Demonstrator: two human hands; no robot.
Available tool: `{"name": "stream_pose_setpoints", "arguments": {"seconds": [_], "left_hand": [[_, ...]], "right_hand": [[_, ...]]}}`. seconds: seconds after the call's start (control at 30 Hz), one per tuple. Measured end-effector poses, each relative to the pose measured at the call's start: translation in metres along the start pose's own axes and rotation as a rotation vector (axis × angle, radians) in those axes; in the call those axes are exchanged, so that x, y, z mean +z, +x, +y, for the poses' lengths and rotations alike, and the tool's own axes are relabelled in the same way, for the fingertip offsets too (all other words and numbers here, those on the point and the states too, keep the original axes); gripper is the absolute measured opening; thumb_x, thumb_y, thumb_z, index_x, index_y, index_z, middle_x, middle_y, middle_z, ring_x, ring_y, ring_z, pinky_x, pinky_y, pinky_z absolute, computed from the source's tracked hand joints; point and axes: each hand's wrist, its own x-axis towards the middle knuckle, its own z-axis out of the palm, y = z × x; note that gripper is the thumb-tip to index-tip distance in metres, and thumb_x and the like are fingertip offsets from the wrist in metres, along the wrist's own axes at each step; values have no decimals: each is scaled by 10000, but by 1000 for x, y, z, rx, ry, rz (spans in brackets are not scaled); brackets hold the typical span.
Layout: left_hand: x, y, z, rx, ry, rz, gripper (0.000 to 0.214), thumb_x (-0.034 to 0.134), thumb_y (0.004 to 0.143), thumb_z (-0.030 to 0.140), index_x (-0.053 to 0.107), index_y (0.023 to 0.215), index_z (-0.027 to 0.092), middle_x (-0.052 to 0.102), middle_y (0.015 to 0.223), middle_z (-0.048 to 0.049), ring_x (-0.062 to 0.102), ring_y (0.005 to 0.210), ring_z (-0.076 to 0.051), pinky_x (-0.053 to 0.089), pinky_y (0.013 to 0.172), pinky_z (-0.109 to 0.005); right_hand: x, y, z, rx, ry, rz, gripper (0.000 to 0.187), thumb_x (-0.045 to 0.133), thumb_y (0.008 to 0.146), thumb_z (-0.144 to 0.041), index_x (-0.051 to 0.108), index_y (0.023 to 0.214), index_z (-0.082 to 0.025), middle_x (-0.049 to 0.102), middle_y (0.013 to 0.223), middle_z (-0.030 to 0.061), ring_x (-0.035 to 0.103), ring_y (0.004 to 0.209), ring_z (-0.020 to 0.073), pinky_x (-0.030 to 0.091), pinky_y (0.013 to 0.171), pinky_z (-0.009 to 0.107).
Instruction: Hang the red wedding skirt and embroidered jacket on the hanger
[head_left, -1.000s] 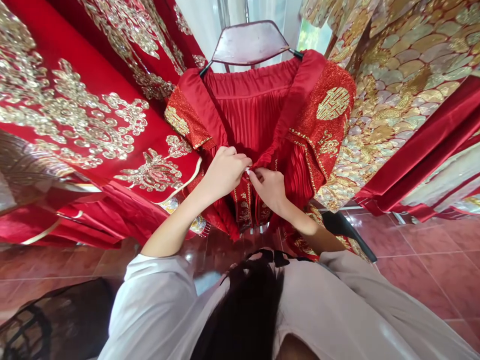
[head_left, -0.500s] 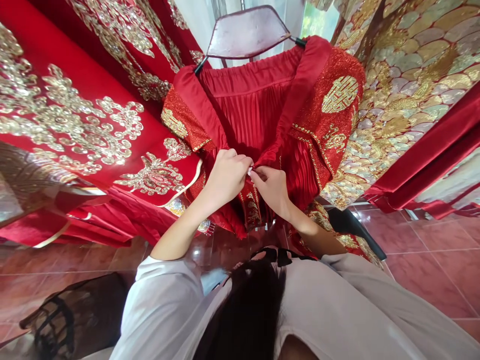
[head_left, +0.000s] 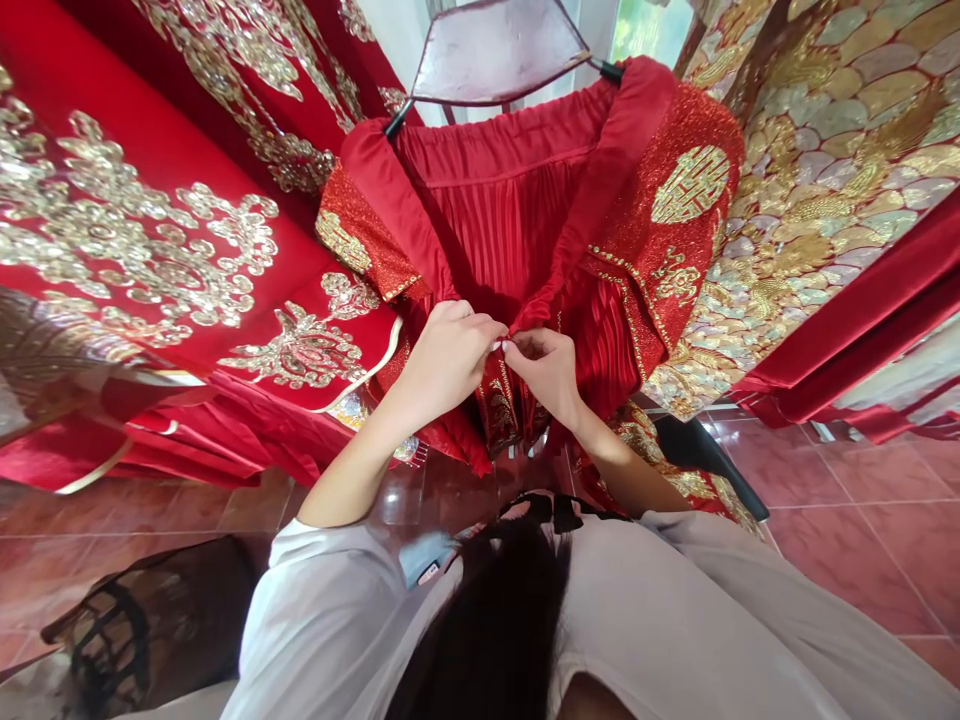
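Note:
A red pleated skirt [head_left: 480,230] with gold-trimmed, embroidered panels hangs in front of me by its gathered waistband from a hanger [head_left: 499,60]. Both ends of the waistband come down toward the middle, where my hands meet. My left hand [head_left: 454,350] pinches the left end between thumb and fingers. My right hand [head_left: 546,372] pinches the right end, its fingertips nearly touching the left ones. Whatever small fastening lies between the fingertips is hidden. Gold round emblems [head_left: 690,185] decorate the outer panels.
On the left hangs a red garment [head_left: 292,300] with silver-gold beading. A gold scale-patterned garment [head_left: 847,160] hangs on the right, beside red velvety cloth [head_left: 840,330]. A dark sheer bag-like item [head_left: 165,620] lies at lower left over the red tiled floor [head_left: 847,560].
My fingertips have shifted slightly and come closer together at the waistband ends. The skirt appears a little higher and nearer in view. Both hands keep their pinch.

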Motion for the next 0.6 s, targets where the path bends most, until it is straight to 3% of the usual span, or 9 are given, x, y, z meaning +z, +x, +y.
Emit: {"name": "stream_pose_setpoints", "arguments": {"seconds": [0.1, 0.2, 0.33, 0.4, 0.5, 0.53, 0.6], "left_hand": [[1, -1, 1, -34, -21, 39, 298, 411, 885, 117, 654, 1056, 139, 679, 906, -89, 518, 841, -231, 381, 810, -376], [2, -3, 1, -73, -31, 61, 287, 435, 901, 138, 621, 1120, 133, 660, 867, -84, 535, 835, -222, 394, 811, -361], [-1, -7, 3, -117, -32, 108, 241, 445, 922, 185, 617, 1088, 153, 628, 803, -66, 552, 820, -216, 413, 809, -354], [-5, -10, 3, -112, -50, 105, 226, 449, 925, 203, 609, 1079, 160, 623, 800, -58, 561, 820, -212, 423, 820, -359], [-12, -11, -2, -66, -155, 151, 228, 464, 927, 273, 573, 1101, 173, 628, 918, -59, 575, 893, -203, 449, 849, -349], [-14, -9, -5, -88, -177, 227, 246, 473, 925, 312, 555, 1114, 178, 620, 983, -68, 574, 936, -207, 457, 860, -349], [-12, -2, -14, -233, -155, 461, 324, 510, 901, 393, 511, 1141, 175, 585, 1091, -104, 558, 1018, -240, 463, 883, -379]], "right_hand": [[4, -8, 12, -215, -468, 45, 298, 450, 867, -271, 591, 639, -141, 581, 617, 44, 498, 577, 107, 353, 564, 221], [5, -17, 32, -315, -821, -102, 362, 372, 929, -245, 610, 678, -137, 601, 663, 88, 544, 638, 145, 326, 553, 245], [0, -30, 60, -197, -1035, -486, 244, 415, 891, -120, 656, 862, -101, 645, 840, 148, 606, 768, 190, 344, 545, 251], [-8, -36, 63, -136, -1064, -572, 198, 469, 836, -57, 662, 842, -100, 651, 791, 136, 612, 714, 183, 339, 520, 245], [-28, -37, 43, -106, -1076, -553, 188, 500, 869, -151, 649, 756, -131, 631, 660, 87, 589, 589, 161, 325, 492, 243], [-36, -32, 31, -119, -1068, -475, 241, 471, 905, -217, 643, 755, -140, 630, 659, 79, 584, 576, 152, 330, 497, 242], [-51, -13, 4, -214, -1008, -151, 346, 381, 958, -320, 640, 807, -147, 647, 734, 82, 594, 623, 143, 369, 546, 241]]}}
